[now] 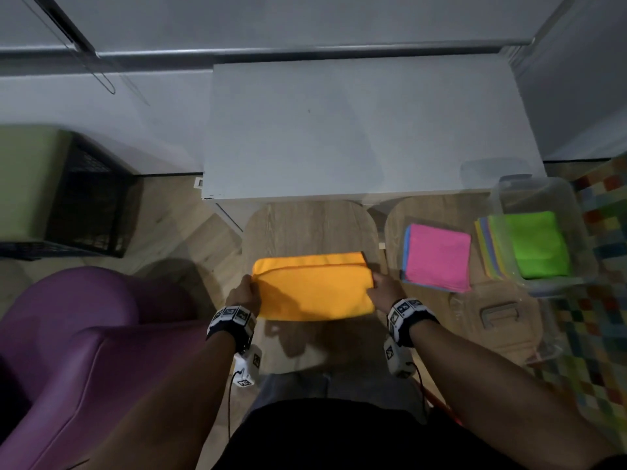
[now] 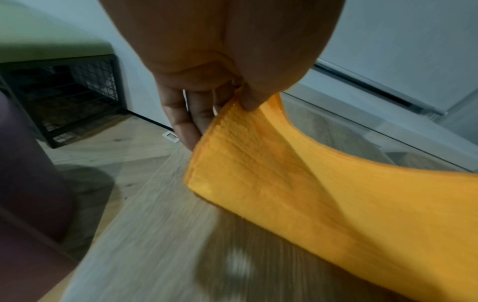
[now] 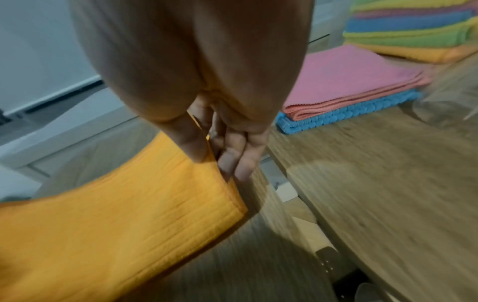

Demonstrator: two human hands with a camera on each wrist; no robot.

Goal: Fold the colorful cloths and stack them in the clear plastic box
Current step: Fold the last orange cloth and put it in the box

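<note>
Now the orange cloth (image 1: 314, 288), folded double, hangs just above the wooden surface (image 1: 312, 225), long axis left-to-right; left hand (image 1: 242, 295) pinches its left end, right hand (image 1: 385, 290) its right end.

Both forearms are bare, with no sleeves reaching them. Each wrist carries a black band (image 1: 231, 319) set with white square tiles printed in black-and-white fiducial markers; the matching band (image 1: 409, 315) sits right of centre in the head view. A small white camera block (image 1: 247, 366), also marked with such squares, hangs under the left band, and another (image 1: 397, 359) under the right one. A thin dark cable (image 1: 230, 398) trails from the left block. A black garment (image 1: 325, 435) fills the bottom centre of the frame.
</note>
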